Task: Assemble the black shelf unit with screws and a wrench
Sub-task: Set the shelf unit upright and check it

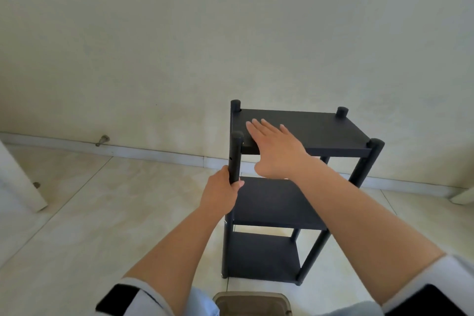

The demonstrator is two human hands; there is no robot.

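The black shelf unit (320, 131) stands upright on the tiled floor near the wall, with three boards and four round posts. My left hand (221, 192) grips the near left post (236, 156) just above the middle board (272, 202). My right hand (274, 146) lies flat, fingers straight, on the left part of the top board. The bottom board (264, 256) sits close to the floor. No screws or wrench are in view.
A pale wall with a white skirting board (154, 154) runs behind the shelf. A door stop (102, 140) sticks out at the wall's foot on the left. A white door edge (18, 182) stands at the left, a brown stool top (252, 304) below.
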